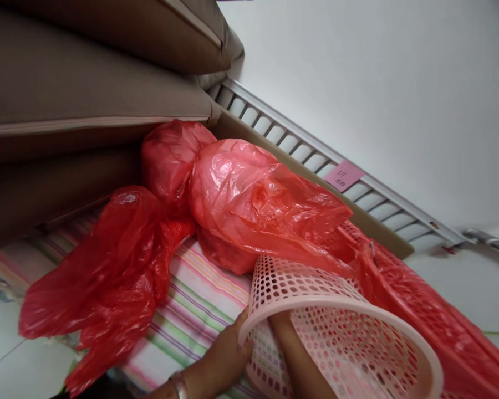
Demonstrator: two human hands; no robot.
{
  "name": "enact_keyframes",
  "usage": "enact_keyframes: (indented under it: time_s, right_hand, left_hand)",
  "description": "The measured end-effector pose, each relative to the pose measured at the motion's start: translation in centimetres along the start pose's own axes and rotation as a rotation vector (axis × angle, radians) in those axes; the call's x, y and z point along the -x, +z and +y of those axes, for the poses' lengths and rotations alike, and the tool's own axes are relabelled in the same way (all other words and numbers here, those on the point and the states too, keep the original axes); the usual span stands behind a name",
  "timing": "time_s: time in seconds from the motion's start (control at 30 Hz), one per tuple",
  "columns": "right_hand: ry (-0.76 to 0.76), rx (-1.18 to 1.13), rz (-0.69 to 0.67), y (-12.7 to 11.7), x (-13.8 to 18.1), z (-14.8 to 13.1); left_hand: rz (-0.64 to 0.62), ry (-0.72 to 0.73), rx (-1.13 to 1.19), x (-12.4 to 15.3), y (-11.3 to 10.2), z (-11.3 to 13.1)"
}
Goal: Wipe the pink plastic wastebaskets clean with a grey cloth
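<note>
The pink perforated plastic basket (293, 284) tilts over striped cloth (191, 310), probably light and springy, best held by its rim (336, 302), where the left hand (227, 349) is clamped. The right hand (281, 322) reaches inside; I cannot tell its hidden grip.

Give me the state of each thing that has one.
Pale pink perforated plastic basket: tilted, mouth open.
Left hand: gripping its rim.
Right forearm: inside it, hand hidden.
Rounded red translucent plastic bag: bulging.
Thin red plastic film at left: crumpled, loose.
Square pink paper note: handwritten on.
Striped multicolored cloth: spread out, partly covered.
</note>
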State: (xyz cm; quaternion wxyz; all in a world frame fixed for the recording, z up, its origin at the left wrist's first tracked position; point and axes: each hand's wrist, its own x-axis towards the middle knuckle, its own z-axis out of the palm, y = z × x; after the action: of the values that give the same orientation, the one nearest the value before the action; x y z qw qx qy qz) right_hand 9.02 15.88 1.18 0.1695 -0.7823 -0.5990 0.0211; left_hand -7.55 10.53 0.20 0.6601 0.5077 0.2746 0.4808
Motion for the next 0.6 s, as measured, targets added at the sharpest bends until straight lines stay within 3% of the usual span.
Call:
enact_keyframes:
  time_s: [0.17, 0.47, 0.6]
  right_hand:
    - [0.003, 0.024, -0.070, -0.9, 0.3, -0.3]
    - [-0.047, -0.016, -0.265, -1.8, 8.2, 3.0]
    - [-0.021, -0.001, -0.211, -1.4, 7.4, 2.7]
  left_hand:
    - [-0.005, 0.017, -0.012, 0.0, 0.0, -0.4]
    - [0.027, 0.044, 0.039, -0.1, 0.0, -0.9]
    - [0.055, 0.024, 0.026, -0.2, -0.1, -0.8]
